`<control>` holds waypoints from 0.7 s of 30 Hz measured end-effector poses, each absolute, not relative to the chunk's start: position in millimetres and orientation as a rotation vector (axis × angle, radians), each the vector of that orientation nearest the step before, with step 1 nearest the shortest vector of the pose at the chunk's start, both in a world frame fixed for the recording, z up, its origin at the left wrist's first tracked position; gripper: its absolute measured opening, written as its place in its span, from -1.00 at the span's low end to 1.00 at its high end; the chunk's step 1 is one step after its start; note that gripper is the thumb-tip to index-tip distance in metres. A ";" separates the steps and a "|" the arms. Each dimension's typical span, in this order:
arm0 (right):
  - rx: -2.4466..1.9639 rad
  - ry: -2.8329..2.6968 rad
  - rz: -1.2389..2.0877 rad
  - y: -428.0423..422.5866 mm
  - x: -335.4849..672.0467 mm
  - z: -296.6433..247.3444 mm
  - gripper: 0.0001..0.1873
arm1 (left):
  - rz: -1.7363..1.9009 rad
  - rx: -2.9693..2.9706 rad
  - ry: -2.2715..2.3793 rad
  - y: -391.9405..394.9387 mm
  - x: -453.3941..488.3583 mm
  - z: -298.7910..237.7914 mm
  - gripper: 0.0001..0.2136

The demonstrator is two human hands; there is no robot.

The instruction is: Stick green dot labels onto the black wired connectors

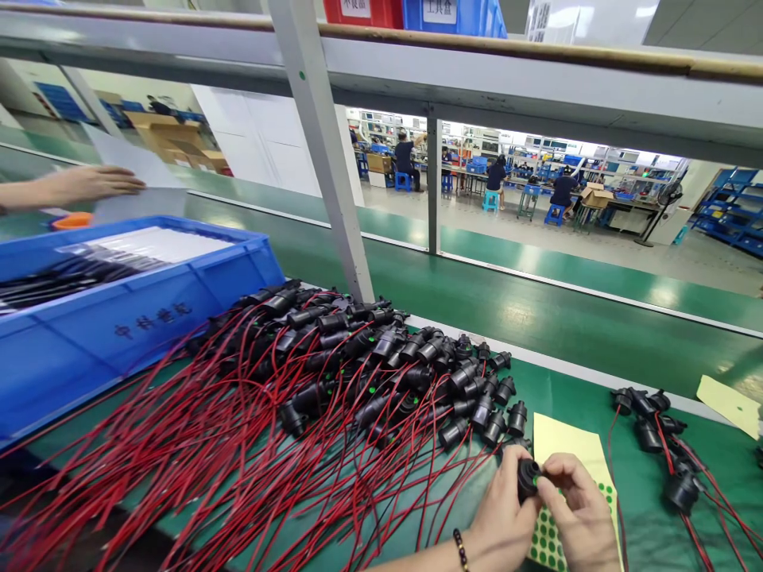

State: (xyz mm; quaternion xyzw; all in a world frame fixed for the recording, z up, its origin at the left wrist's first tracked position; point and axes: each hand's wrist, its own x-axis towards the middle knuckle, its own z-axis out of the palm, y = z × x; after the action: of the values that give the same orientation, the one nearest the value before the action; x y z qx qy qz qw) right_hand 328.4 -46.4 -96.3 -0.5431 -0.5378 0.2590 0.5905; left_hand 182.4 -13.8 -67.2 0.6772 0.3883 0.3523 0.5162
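Observation:
My left hand (504, 512) is closed around a black round connector (527, 479) with a red wire, low on the green bench. My right hand (578, 512) pinches at the connector's face, where a small green dot shows. Both hands hover over a pale yellow sheet of green dot stickers (566, 453). To the left lies a big pile of black connectors with red wires (358, 373). A smaller group of the same connectors (661, 445) lies to the right.
A blue plastic crate (119, 318) with black parts and white paper stands at the left. Another person's hand (89, 184) reaches over white sheets at the far left. A grey post (325, 151) rises behind the pile. A loose yellow sheet (730, 403) lies far right. Workers sit in the background.

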 end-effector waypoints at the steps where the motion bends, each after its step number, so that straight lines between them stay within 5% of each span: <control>1: -1.255 -1.311 0.522 -47.0 328.0 -94.0 -0.95 | 0.834 1.601 0.936 -13.5 182.7 -66.0 -0.81; 7: -1.135 -1.682 0.094 -51.1 323.4 -78.0 -0.71 | 0.790 1.500 0.953 -12.0 183.3 -62.3 -0.80; 21: -1.213 -1.846 0.067 -52.7 325.7 -72.9 -0.77 | 0.800 1.649 0.954 -11.8 179.9 -72.4 -0.73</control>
State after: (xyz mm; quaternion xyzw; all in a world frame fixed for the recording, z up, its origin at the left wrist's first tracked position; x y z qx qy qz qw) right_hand 325.7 -52.7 -72.9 -0.4903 -0.7463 0.0269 0.4494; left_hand 179.9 -11.8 -72.4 0.6854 0.3967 0.3326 0.5120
